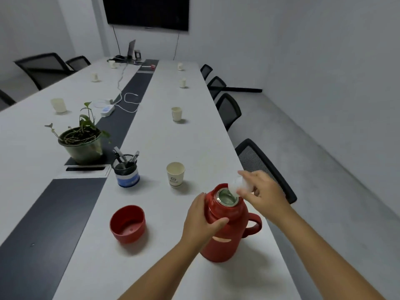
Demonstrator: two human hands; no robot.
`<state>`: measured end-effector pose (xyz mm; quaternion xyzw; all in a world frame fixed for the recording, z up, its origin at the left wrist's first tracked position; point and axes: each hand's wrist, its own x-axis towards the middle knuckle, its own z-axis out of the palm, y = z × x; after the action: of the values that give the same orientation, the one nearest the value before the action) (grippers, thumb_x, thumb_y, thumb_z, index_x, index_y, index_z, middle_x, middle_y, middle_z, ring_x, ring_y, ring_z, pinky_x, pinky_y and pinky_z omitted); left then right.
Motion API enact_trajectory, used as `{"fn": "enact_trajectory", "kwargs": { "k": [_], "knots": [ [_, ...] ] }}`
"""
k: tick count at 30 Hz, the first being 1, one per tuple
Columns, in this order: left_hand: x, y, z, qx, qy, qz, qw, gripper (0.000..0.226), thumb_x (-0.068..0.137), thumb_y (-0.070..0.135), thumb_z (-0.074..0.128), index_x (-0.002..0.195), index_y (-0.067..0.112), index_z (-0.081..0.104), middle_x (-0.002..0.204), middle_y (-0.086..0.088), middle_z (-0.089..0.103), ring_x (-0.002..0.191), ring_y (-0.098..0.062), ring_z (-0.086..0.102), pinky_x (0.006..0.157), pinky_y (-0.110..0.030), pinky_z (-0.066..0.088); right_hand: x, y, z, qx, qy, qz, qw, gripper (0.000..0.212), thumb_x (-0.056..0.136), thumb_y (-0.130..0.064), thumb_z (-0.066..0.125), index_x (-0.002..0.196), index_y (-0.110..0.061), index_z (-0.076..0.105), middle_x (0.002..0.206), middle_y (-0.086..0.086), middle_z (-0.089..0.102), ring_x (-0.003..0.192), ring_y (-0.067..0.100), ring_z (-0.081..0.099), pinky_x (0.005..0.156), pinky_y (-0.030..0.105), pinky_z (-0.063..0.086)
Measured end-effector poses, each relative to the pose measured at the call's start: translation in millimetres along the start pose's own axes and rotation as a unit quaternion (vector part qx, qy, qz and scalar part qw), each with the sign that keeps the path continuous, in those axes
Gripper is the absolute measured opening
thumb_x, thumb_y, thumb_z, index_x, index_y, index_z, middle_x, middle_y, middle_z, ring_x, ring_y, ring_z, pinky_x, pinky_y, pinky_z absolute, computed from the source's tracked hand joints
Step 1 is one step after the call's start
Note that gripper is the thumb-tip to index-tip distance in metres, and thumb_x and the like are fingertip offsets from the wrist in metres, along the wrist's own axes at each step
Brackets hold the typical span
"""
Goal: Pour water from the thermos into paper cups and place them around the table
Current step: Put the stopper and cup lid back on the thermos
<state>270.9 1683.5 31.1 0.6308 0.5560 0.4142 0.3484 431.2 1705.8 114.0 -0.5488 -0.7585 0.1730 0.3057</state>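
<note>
The red thermos [225, 226] is gripped by the left hand [201, 219]; the white stopper [240, 186], at one o'clock of its mouth, is pinched by the right hand [262, 191].

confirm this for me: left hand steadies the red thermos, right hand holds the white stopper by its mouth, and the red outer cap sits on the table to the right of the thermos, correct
Not quite: the red outer cap sits on the table to the left of the red thermos, not to the right. The head view shows it. The rest stands: the left hand steadies the thermos and the right hand holds the white stopper by its mouth.
</note>
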Motion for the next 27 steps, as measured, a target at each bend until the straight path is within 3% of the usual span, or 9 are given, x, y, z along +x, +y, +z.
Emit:
{"fn": "enact_trajectory", "kwargs": {
  "k": [3,8,11,14,17,21,23,25,27],
  "knots": [
    [6.3,-7.0,7.2,-0.027,-0.021,-0.014,0.999,0.056,0.057,0.038,0.071,0.110,0.037,0.050,0.107,0.016,0.058,0.099,0.000,0.055,0.083,-0.011,0.044,16.5,7.8,9.6,-0.058,-0.114,-0.048,0.991,0.046,0.085,-0.020,0.057,0.130,-0.022,0.045,0.109,0.003,0.046,0.087,0.005,0.041,0.071,0.005,0.029],
    [8.1,-11.4,8.0,-0.041,-0.014,-0.012,0.999,0.061,0.056,0.039,0.071,0.106,0.055,0.041,0.112,0.025,0.054,0.106,0.014,0.048,0.082,0.000,0.037,33.1,5.9,7.2,-0.131,-0.218,-0.070,0.965,0.046,0.084,-0.024,0.058,0.128,-0.026,0.047,0.114,0.003,0.050,0.098,0.012,0.045,0.081,0.016,0.030],
    [7.9,-15.4,10.1,-0.050,-0.009,-0.011,0.999,0.061,0.058,0.036,0.071,0.109,0.053,0.041,0.114,0.027,0.052,0.108,0.014,0.046,0.084,0.000,0.036,38.7,2.3,4.7,-0.176,-0.248,-0.083,0.949,0.044,0.084,-0.025,0.058,0.127,-0.027,0.047,0.112,0.006,0.051,0.099,0.018,0.047,0.080,0.021,0.033],
    [7.1,-18.6,12.6,-0.053,-0.010,-0.009,0.998,0.068,0.058,0.045,0.069,0.120,0.039,0.044,0.123,0.018,0.051,0.114,0.005,0.047,0.093,-0.009,0.038,45.4,-1.4,8.1,-0.226,-0.287,-0.101,0.925,0.042,0.085,-0.028,0.056,0.127,-0.025,0.047,0.110,0.007,0.050,0.101,0.021,0.048,0.079,0.024,0.033],
    [6.7,-18.9,12.7,-0.045,-0.008,-0.001,0.999,0.066,0.058,0.045,0.068,0.118,0.045,0.040,0.121,0.023,0.050,0.112,0.011,0.044,0.090,-0.002,0.034,49.8,0.2,11.3,-0.227,-0.307,-0.095,0.919,0.039,0.084,-0.029,0.058,0.121,-0.022,0.053,0.106,0.008,0.051,0.100,0.021,0.047,0.079,0.027,0.036],
    [6.4,-18.1,11.8,-0.037,-0.009,0.000,0.999,0.064,0.060,0.040,0.070,0.114,0.052,0.037,0.119,0.028,0.047,0.111,0.015,0.043,0.089,0.001,0.033,46.7,8.4,11.9,-0.192,-0.283,-0.088,0.936,0.043,0.082,-0.033,0.060,0.124,-0.029,0.051,0.106,0.006,0.053,0.097,0.017,0.047,0.076,0.021,0.031],
    [6.2,-18.3,11.3,-0.034,-0.011,-0.001,0.999,0.065,0.059,0.045,0.069,0.116,0.051,0.038,0.121,0.026,0.047,0.113,0.012,0.043,0.095,-0.007,0.035,37.9,18.7,11.8,-0.111,-0.245,-0.094,0.959,0.039,0.082,-0.032,0.060,0.121,-0.032,0.053,0.105,-0.001,0.058,0.097,0.009,0.051,0.073,0.013,0.032],
    [6.7,-19.3,11.4,-0.027,-0.015,-0.011,0.999,0.070,0.057,0.049,0.067,0.122,0.042,0.040,0.123,0.027,0.043,0.118,0.006,0.041,0.101,-0.015,0.034,19.1,34.4,11.1,0.053,-0.122,-0.045,0.990,0.033,0.083,-0.023,0.061,0.111,-0.039,0.053,0.100,-0.015,0.058,0.092,-0.004,0.053,0.073,0.006,0.036],
    [5.9,-19.1,9.9,-0.021,-0.016,-0.017,1.000,0.075,0.057,0.049,0.067,0.126,0.036,0.041,0.121,0.031,0.038,0.120,0.003,0.037,0.102,-0.018,0.030,-5.3,58.6,17.2,0.168,0.025,0.044,0.984,0.032,0.084,-0.012,0.059,0.107,-0.034,0.053,0.098,-0.012,0.058,0.090,0.000,0.054,0.072,0.010,0.039]
  ]
}}
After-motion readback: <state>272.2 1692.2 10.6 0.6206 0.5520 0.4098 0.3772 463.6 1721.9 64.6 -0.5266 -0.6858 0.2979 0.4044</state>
